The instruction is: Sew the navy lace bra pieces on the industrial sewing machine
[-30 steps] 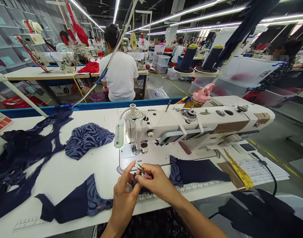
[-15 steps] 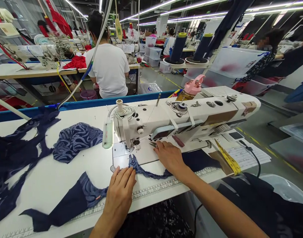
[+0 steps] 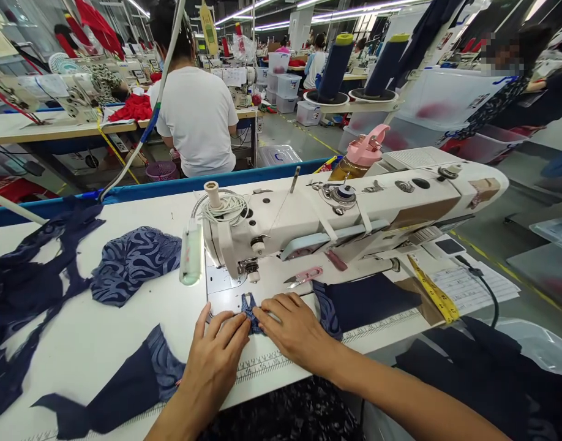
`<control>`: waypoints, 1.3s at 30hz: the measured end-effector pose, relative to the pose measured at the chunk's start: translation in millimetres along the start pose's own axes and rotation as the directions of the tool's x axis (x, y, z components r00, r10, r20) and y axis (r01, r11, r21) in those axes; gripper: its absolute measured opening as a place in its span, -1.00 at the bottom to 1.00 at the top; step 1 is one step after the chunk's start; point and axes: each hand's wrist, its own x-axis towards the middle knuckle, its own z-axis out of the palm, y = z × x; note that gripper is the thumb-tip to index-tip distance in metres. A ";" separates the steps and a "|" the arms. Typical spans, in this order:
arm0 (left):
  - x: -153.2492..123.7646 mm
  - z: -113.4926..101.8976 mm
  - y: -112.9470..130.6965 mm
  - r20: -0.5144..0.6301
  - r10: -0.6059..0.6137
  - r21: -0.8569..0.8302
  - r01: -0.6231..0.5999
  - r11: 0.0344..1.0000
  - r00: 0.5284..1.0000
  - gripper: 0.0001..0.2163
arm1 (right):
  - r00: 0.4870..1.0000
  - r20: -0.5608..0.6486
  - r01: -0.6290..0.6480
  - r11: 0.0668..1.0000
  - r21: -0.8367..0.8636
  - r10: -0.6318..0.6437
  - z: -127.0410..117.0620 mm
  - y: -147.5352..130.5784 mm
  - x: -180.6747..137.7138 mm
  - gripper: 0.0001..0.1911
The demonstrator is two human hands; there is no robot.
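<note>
Half a second ago the right hand was over by the sewing machine with the snips; now the pink-handled snips lie on the machine's bed, and that hand has come back beside the left hand. Both sets of fingertips touch the navy lace piece, just in front of the needle area; only its short forked end shows, the hands covering the rest. Each grip looks narrow, but I cannot tell whether either pinches the lace or merely presses it. To the right, a navy panel lies near the yellow tape measure. At left, a 2nd panel and a patterned bundle rest on the bench. Beyond the machine stand a pink-lidded bottle and 2 thread cones.
</note>
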 end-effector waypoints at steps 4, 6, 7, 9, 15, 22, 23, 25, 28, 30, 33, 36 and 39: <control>-0.5 0.8 -0.8 -0.003 0.022 -0.007 -0.022 1.000 1.000 -0.79 | 1.000 0.003 0.005 1.000 0.006 -0.005 0.1 -1.3 -3.8 -0.75; -1.7 1.0 0.1 0.008 0.040 0.003 -0.040 0.999 0.999 -0.80 | 1.000 0.002 0.000 1.000 0.015 0.000 0.0 -2.8 -5.4 -0.75; -2.2 0.9 0.5 0.011 0.049 0.013 -0.049 0.999 0.999 -0.81 | 1.000 0.005 -0.004 1.000 0.021 0.004 -0.2 -3.2 -6.0 -0.74; -2.6 0.4 0.9 0.006 0.061 0.030 -0.061 0.998 0.998 -0.79 | 0.999 0.030 -0.013 0.999 0.041 0.012 -1.1 -3.5 -6.6 -0.71; -2.5 -1.8 -0.4 0.010 0.064 0.029 -0.065 0.997 0.998 -0.75 | 0.999 0.053 0.002 0.998 0.062 -0.006 -1.8 -2.9 -7.4 -0.61; -4.9 0.5 -1.4 0.028 0.053 0.032 -0.054 0.998 0.998 -0.73 | 0.999 0.035 -0.003 0.998 0.059 0.001 1.9 -4.4 -10.0 -0.61; -4.9 0.7 -1.3 0.024 0.049 0.030 -0.050 0.998 0.999 -0.74 | 0.999 0.035 -0.006 0.998 0.055 0.004 2.1 -4.6 -10.1 -0.61; -4.9 0.8 -1.1 0.019 0.035 0.024 -0.036 0.999 0.999 -0.75 | 0.999 0.032 -0.012 0.999 0.048 0.011 2.3 -5.2 -10.2 -0.61; -3.9 0.0 -0.2 0.024 0.035 0.019 -0.035 0.999 0.999 -0.75 | 0.999 0.035 -0.013 0.999 0.047 0.011 1.1 -5.7 -9.7 -0.61; -2.3 -0.6 1.1 0.017 0.030 0.013 -0.030 0.999 0.999 -0.77 | 0.999 0.050 0.003 0.999 0.051 -0.005 -0.3 -5.6 -8.9 -0.60; -0.1 -0.1 3.8 0.000 0.001 0.008 -0.001 1.000 1.000 -0.80 | 0.997 0.073 0.035 0.998 0.056 -0.039 -1.4 -4.8 -8.3 -0.57; -1.1 2.3 5.2 0.016 -0.028 0.003 0.028 1.000 0.999 -0.79 | 0.995 0.093 0.036 0.998 0.052 -0.040 -0.7 -4.4 -8.8 -0.50; -4.2 4.4 3.0 0.042 -0.046 0.011 0.045 0.999 0.998 -0.79 | 0.993 0.114 0.021 0.999 0.048 -0.026 0.2 -4.7 -9.3 -0.49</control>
